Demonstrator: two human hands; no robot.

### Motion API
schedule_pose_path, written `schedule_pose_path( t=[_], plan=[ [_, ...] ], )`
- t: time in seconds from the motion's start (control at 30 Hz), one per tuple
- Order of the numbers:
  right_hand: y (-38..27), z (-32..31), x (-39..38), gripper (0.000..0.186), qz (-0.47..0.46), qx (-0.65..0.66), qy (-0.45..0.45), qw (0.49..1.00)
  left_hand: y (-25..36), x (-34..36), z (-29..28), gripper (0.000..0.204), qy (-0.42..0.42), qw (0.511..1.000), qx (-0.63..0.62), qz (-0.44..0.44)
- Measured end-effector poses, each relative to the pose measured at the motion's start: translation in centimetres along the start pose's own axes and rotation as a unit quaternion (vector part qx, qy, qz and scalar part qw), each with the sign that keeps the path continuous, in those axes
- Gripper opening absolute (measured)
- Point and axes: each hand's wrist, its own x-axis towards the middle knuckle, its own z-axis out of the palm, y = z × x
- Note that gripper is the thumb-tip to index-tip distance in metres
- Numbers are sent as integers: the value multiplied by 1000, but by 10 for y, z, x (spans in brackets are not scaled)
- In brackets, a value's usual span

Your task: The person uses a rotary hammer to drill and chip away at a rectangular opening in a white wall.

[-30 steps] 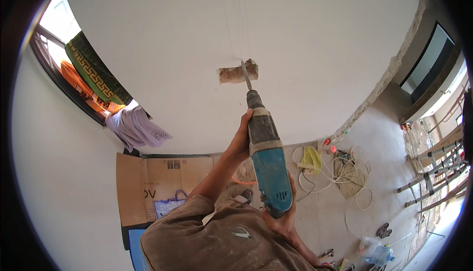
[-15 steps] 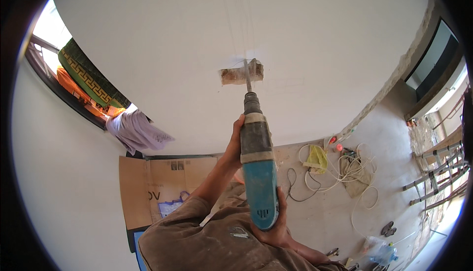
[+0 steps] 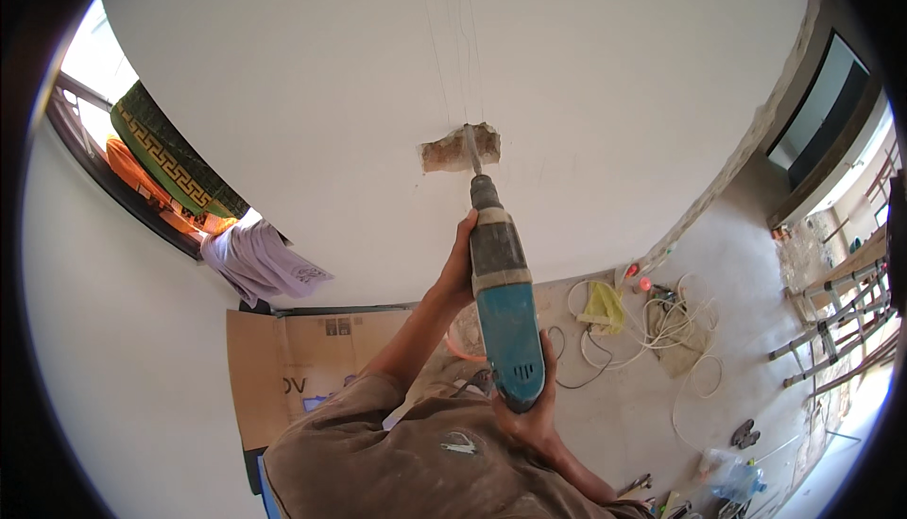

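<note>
Both my hands hold a teal and black rotary hammer drill [image 3: 508, 325] that points up the white wall. My left hand [image 3: 460, 259] is wrapped round its dark front section, just below the chuck. At the rear my right hand [image 3: 535, 422] grips the handle; the trigger is hidden. The steel bit [image 3: 473, 151] reaches into a shallow, ragged hole [image 3: 442, 153] in the plaster, its tip at the upper edge. Brownish masonry shows inside the hole. Thin pencil lines run up the wall above it.
Cloths [image 3: 260, 259] hang at the window on the left. A cardboard sheet [image 3: 260, 377] stands below. White cable [image 3: 652, 330] lies coiled on the floor at right, near a yellow bag [image 3: 605, 306]. Farther right are a ladder [image 3: 831, 330] and a plastic bottle [image 3: 740, 481].
The drill's rear end has swung up and slightly right, with both hands still on it. The bit tip stays at the hole's upper edge. The view has shifted slightly.
</note>
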Motion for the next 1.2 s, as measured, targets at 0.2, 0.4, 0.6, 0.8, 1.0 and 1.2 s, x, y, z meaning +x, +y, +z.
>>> schedule_pose_path(
  t=[0.2,0.4,0.6,0.8,1.0,1.2],
  plan=[
    [5,-10,-39,100,51,1,7,999,-22,-21,1,60,-30,999,-6,-8],
    [-7,-19,-53,102,79,53,18,995,-33,-30,15,62,-15,1000,-5,-12],
    [-21,-22,-54,103,63,72,42,994,-32,-29,30,62,-33,999,-11,-13],
    [-9,-34,-42,103,78,50,47,995,-28,-16,34,62,0,1000,9,1],
    [2,-33,-23,104,-1,9,6,1000,-22,0,24,61,-10,1000,7,-1],
    [-12,-33,-1,100,9,11,28,1000,-15,11,27,60,-17,1000,2,9]
  ],
)
